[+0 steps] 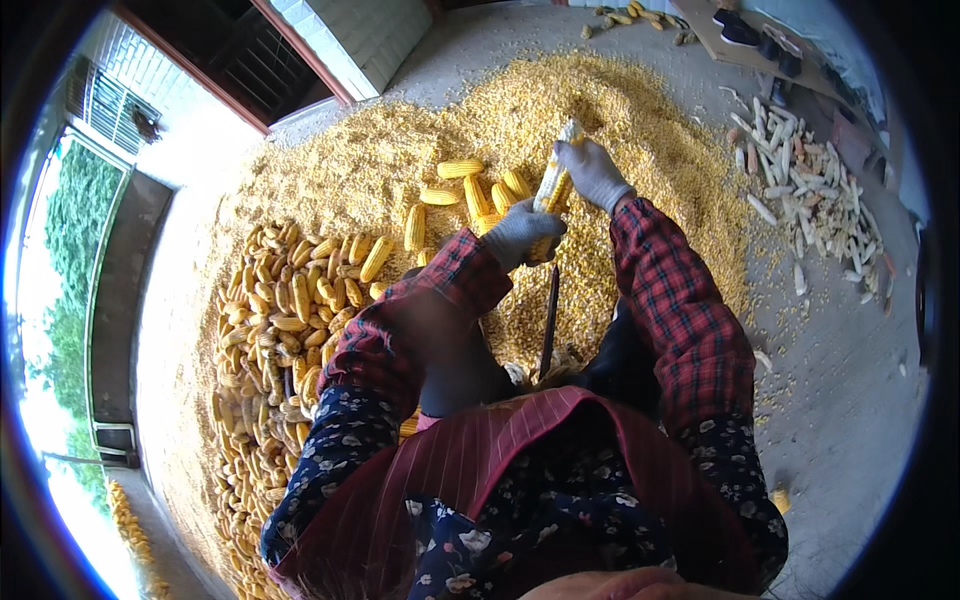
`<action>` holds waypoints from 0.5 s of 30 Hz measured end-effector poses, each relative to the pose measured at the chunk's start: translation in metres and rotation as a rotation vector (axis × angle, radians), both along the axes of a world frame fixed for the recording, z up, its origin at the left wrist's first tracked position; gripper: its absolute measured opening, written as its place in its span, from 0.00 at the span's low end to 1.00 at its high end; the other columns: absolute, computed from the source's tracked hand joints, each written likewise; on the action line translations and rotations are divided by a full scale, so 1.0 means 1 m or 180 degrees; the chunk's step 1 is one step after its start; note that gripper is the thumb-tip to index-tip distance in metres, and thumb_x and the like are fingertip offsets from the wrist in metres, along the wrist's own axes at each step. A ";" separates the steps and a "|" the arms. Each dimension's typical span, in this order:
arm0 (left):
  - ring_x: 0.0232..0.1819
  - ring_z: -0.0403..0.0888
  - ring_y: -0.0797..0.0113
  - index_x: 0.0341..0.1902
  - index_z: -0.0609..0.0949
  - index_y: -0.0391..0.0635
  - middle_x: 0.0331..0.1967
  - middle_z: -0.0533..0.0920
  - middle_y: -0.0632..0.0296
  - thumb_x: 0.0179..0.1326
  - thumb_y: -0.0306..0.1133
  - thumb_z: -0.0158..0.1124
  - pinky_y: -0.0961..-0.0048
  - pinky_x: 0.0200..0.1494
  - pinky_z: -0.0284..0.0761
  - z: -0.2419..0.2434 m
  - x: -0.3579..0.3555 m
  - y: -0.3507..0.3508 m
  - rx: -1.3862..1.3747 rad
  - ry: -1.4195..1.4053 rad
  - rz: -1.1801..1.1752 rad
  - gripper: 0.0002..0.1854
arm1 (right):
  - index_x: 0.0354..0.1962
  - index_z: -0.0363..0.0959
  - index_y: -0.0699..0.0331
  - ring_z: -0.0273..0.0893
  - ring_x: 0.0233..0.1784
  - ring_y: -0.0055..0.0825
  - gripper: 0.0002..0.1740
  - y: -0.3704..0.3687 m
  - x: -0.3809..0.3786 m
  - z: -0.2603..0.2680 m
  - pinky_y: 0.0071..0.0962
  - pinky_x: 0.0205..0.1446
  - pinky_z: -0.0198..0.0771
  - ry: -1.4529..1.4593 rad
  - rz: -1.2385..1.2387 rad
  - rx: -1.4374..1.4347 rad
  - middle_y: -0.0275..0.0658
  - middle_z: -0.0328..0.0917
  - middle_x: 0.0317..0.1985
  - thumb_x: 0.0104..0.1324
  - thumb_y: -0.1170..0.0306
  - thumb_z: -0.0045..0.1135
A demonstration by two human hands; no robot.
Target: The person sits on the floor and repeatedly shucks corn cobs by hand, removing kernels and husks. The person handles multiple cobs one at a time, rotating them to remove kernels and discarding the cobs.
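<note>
A partly shelled corn cob (553, 180) slants between my two hands, pale and bare on part of its side, with yellow kernels left along its lower right. My left hand (523, 231), in a grey knit glove, grips its lower end. Near its upper end my right hand (592, 171), gloved alike, is closed round the cob. Under the hands spreads a large heap of loose corn kernels (645, 97). Several unshelled yellow ears (475, 196) lie on it just left of my left hand. A dark narrow bar (551, 319) stands up between my legs.
To the left is a big pile of unshelled ears (277, 330). Stripped cobs (814, 187) lie scattered on the concrete floor (840, 375) at the right. A few ears (637, 15) and a flattened cardboard sheet (720, 37) with shoes are at the top. A doorway opens at the upper left.
</note>
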State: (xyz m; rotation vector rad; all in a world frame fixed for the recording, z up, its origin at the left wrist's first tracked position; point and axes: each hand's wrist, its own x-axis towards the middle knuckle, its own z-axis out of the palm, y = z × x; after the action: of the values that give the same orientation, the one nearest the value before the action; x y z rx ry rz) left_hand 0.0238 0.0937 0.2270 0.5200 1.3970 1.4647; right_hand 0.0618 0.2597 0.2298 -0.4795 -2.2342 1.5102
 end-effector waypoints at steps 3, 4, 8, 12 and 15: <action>0.14 0.70 0.69 0.38 0.70 0.41 0.19 0.72 0.60 0.44 0.33 0.61 0.77 0.15 0.67 -0.002 -0.022 0.008 -0.0238 -0.0026 -0.0366 0.17 | 0.33 0.69 0.72 0.75 0.34 0.35 0.23 0.015 -0.014 -0.013 0.30 0.38 0.67 -0.0138 -0.0170 0.0117 0.48 0.75 0.28 0.57 0.55 0.49; 0.16 0.70 0.69 0.39 0.70 0.41 0.20 0.73 0.60 0.44 0.33 0.60 0.77 0.17 0.67 -0.010 -0.038 0.009 0.0267 -0.1098 -0.0606 0.18 | 0.33 0.69 0.70 0.74 0.32 0.35 0.17 0.025 -0.023 -0.022 0.31 0.37 0.67 0.0053 -0.0187 0.0388 0.48 0.75 0.26 0.57 0.62 0.47; 0.19 0.71 0.70 0.42 0.70 0.41 0.23 0.73 0.61 0.43 0.34 0.61 0.76 0.21 0.69 -0.006 -0.058 0.036 0.0436 -0.1925 -0.0479 0.21 | 0.35 0.66 0.65 0.69 0.22 0.27 0.09 0.040 -0.025 -0.020 0.26 0.23 0.65 0.0829 -0.0274 -0.0777 0.38 0.69 0.21 0.60 0.69 0.39; 0.15 0.70 0.73 0.38 0.70 0.40 0.18 0.72 0.63 0.45 0.32 0.62 0.77 0.17 0.66 -0.037 -0.062 0.067 0.0450 -0.0030 -0.0438 0.17 | 0.41 0.63 0.65 0.71 0.23 0.26 0.24 0.048 -0.015 0.000 0.23 0.22 0.65 0.0381 -0.0455 -0.1963 0.39 0.70 0.27 0.59 0.52 0.46; 0.28 0.78 0.58 0.38 0.69 0.36 0.27 0.77 0.50 0.39 0.38 0.65 0.67 0.31 0.73 -0.064 -0.063 0.069 -0.0317 0.3177 -0.0383 0.24 | 0.44 0.63 0.69 0.72 0.43 0.43 0.41 0.065 -0.029 -0.039 0.32 0.49 0.64 -0.0876 -0.1130 0.0043 0.53 0.73 0.39 0.47 0.39 0.51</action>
State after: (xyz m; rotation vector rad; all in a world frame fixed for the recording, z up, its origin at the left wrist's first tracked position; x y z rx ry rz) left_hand -0.0391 0.1627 0.1634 1.3567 2.1221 1.0329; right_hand 0.0332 0.3242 0.1903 -1.0734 -2.2012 1.3059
